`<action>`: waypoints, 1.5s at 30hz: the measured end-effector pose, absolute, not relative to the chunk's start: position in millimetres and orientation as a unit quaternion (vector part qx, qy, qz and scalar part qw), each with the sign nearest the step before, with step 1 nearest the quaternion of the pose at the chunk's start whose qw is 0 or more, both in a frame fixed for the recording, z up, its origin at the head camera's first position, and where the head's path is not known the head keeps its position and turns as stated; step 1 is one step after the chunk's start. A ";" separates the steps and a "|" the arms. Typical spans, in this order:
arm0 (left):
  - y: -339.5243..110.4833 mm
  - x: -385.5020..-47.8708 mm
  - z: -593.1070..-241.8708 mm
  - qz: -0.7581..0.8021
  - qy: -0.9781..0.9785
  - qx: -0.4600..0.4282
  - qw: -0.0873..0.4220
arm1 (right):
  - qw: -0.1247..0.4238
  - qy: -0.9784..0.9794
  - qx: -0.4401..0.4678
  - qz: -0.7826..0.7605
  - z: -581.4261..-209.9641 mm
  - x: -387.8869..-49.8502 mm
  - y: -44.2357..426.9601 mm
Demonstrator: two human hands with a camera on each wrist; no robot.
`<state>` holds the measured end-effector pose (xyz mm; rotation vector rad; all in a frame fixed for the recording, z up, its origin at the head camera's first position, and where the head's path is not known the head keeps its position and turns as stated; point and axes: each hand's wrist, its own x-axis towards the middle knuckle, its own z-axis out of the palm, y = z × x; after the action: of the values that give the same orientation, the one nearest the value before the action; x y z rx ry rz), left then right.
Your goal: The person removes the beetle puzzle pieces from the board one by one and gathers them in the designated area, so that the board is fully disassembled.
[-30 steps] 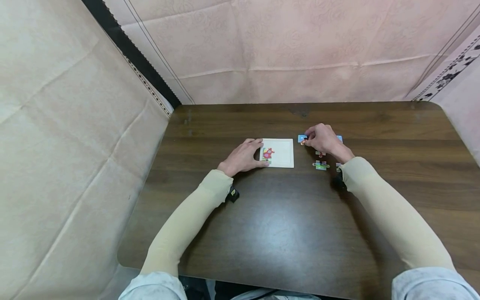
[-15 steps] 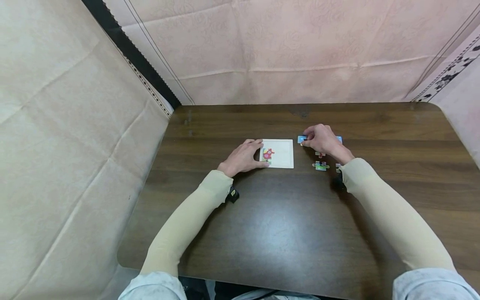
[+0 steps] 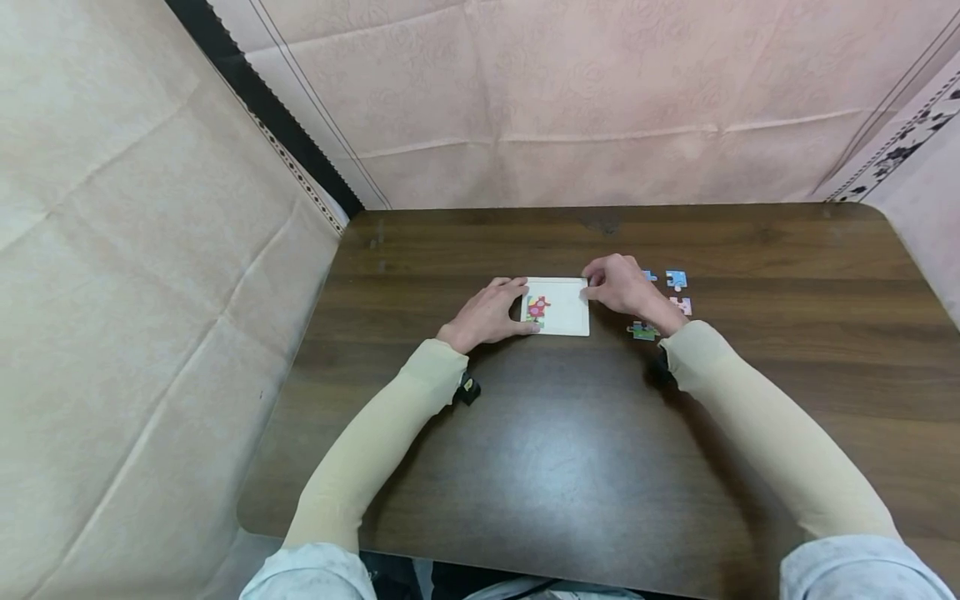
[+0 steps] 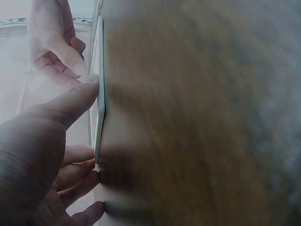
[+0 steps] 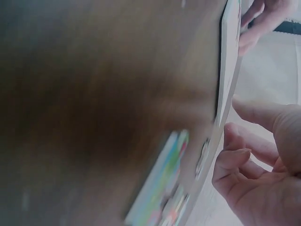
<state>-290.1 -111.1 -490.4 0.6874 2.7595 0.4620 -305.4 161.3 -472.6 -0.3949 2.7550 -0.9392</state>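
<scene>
A white puzzle tray [image 3: 566,313] lies flat near the far middle of the table. A puzzle piece with a red figure [image 3: 536,308] sits in its left part. My left hand [image 3: 487,317] holds the tray at its left side, the thumb at the near edge and fingers at the far corner; in the left wrist view the thumb touches the tray edge [image 4: 100,89]. My right hand [image 3: 624,287] is at the tray's right edge, thumb and fingertips close together as if pinching a puzzle piece, which the fingers hide. The right wrist view shows the tray [image 5: 228,56] beyond these fingers.
To the right lie loose puzzle pieces: a blue one [image 3: 677,280], a pinkish one [image 3: 681,306], a green one [image 3: 642,331] and a partly hidden blue one [image 3: 649,275]. The brown wooden table [image 3: 555,467] meets hanging pale cloth [image 3: 570,133] at the back.
My right hand has moved left from the loose pieces to the tray's right edge. The blue piece at its fingertips no longer shows. My left hand and the tray stay in place.
</scene>
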 end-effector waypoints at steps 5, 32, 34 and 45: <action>-110.7 -289.6 -489.4 0.162 0.949 0.234 0.133 | 0.117 0.927 -0.145 -0.326 -475.2 -303.0 147.0; -110.7 -285.8 -486.7 0.172 0.949 0.227 0.134 | 0.163 0.924 -0.192 -0.287 -479.5 -298.9 100.9; -110.3 -286.3 -487.1 0.169 0.950 0.227 0.132 | 0.164 0.924 -0.196 -0.286 -479.1 -299.6 100.6; -109.1 -289.0 -489.4 0.181 0.948 0.226 0.133 | 0.141 0.928 -0.195 -0.283 -475.5 -298.3 98.8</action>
<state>-289.0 -109.1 -489.4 0.6553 2.7498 0.5256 -298.3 98.8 -475.5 -0.5636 2.6811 -0.8185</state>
